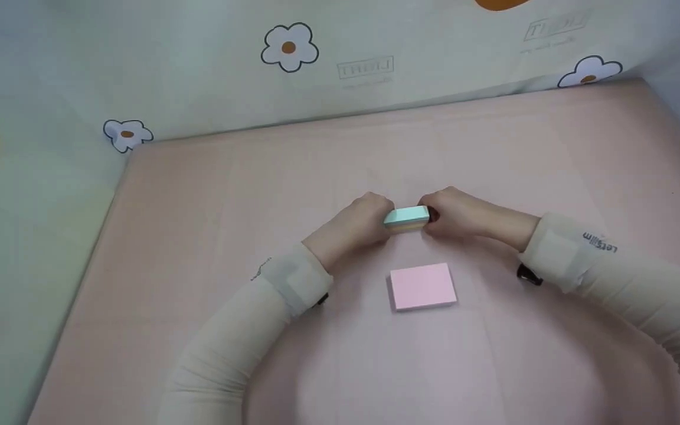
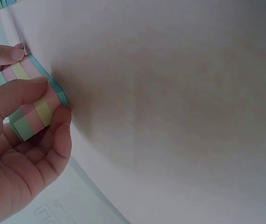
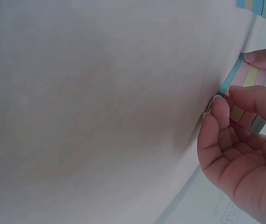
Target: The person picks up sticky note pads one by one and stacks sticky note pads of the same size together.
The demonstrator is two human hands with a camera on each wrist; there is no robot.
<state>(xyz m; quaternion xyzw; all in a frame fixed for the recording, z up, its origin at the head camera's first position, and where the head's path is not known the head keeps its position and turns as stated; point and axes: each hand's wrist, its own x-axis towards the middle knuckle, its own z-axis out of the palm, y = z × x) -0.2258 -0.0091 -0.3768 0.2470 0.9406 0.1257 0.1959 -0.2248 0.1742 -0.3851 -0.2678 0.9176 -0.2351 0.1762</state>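
Note:
A pastel block of stacked sticky notes (image 1: 408, 216) is held between both hands over the pink surface. Its layered edges (image 2: 43, 112) show green, pink, yellow and teal bands in the left wrist view. My left hand (image 1: 366, 219) grips the left end, thumb across the layers and fingers curled beneath. At the other end my right hand (image 1: 451, 213) pinches the block between thumb and curled fingers, as the right wrist view of that hand (image 3: 245, 154) shows. Closer to the body lies a second sticky-note stack (image 1: 422, 287), pink on top, touched by neither hand.
A pink cloth-covered table (image 1: 245, 195) spreads under the arms. Behind it hangs a pale curtain (image 1: 198, 71) with printed flowers. Small black devices are partly visible under the right cuff (image 1: 552, 251) and the left cuff (image 1: 307, 277).

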